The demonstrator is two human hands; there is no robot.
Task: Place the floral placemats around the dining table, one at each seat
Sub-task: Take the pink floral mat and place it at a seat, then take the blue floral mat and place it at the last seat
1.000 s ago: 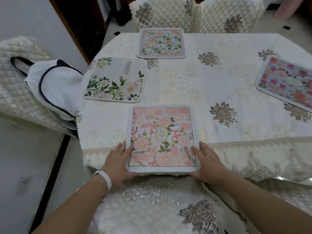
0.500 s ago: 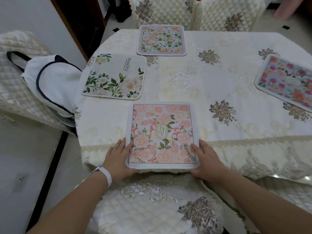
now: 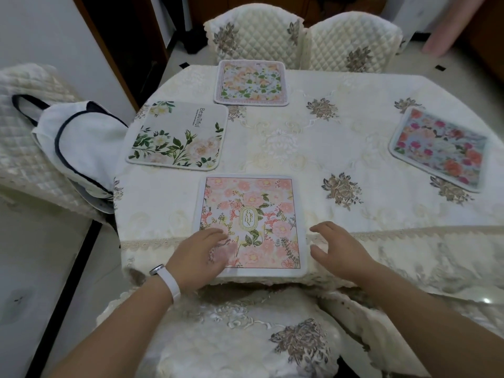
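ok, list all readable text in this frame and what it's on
"Beautiful": on the green-leaf placemat.
The smaller line beside it: too small to read.
"GARDEN": in the oval emblem on the pink placemat.
No text seen on the far placemat or the right placemat.

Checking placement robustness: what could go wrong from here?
1. The pink Garden placemat lies with its near edge at the front edge of the table, maybe past it; the left hand, blurred on its corner, could drag it off.
2. The far right chair has no placemat before it; that seat might get skipped.
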